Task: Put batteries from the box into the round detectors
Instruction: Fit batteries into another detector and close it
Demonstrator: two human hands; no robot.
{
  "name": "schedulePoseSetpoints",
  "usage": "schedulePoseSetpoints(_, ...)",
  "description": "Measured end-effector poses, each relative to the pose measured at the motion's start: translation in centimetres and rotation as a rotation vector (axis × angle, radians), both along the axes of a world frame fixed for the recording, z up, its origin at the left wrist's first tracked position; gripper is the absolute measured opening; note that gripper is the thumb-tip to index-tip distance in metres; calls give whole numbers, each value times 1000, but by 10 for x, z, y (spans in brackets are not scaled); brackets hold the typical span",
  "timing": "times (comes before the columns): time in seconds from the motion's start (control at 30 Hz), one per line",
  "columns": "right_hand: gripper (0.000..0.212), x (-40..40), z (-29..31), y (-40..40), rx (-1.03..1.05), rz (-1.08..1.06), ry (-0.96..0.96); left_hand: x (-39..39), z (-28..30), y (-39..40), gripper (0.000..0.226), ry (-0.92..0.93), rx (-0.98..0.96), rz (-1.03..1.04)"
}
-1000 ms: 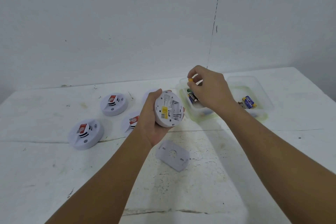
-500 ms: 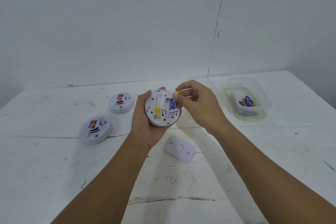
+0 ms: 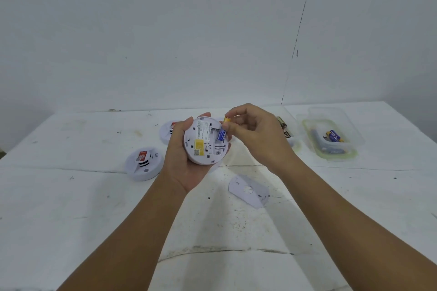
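**Inspector:** State the positions.

**Operator:** My left hand [image 3: 186,160] holds a detector [image 3: 206,140] above the table [image 3: 71,208], its back facing me. My right hand [image 3: 255,134], to its right, pinches a battery [image 3: 222,130] against the detector's upper right part.

**Inspector:** And on the table?

**Operator:** One detector [image 3: 144,163] lies left of my left hand; another [image 3: 168,130] sits behind it, partly hidden. A cover plate [image 3: 248,190] lies in front, below my right hand. Behind my right hand sits a box [image 3: 289,134] with batteries; a second box [image 3: 331,134] stands further right.
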State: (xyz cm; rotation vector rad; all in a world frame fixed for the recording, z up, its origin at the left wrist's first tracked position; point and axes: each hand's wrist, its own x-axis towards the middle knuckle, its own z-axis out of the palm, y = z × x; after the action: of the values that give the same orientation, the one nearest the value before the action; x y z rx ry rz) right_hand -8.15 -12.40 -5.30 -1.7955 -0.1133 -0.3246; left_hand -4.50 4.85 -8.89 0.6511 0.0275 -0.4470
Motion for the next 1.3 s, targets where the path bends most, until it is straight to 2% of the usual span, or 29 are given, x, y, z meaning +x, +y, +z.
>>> schedulePoseSetpoints(0.27,16,1,-15,17,-209,-23,-47,-5,-1,12,40,-40,20,4)
schedulePoseSetpoints(0.5,30,-4,-25,14,-250,34,-20,-6,-4,16,39,-34,11,-23)
schedulePoseSetpoints(0.87,29,-6,-31,22,-16,68,60,-12,-1,17,43,-32,25,-41)
schedulePoseSetpoints(1.1,31,-7,-40,29,-5,29,58,-18,-2,17,38,-38,6,-62)
schedulePoseSetpoints(1.3,22,-13,-39,30,-54,61,34,-17,-4,21,38,-13,-7,-33)
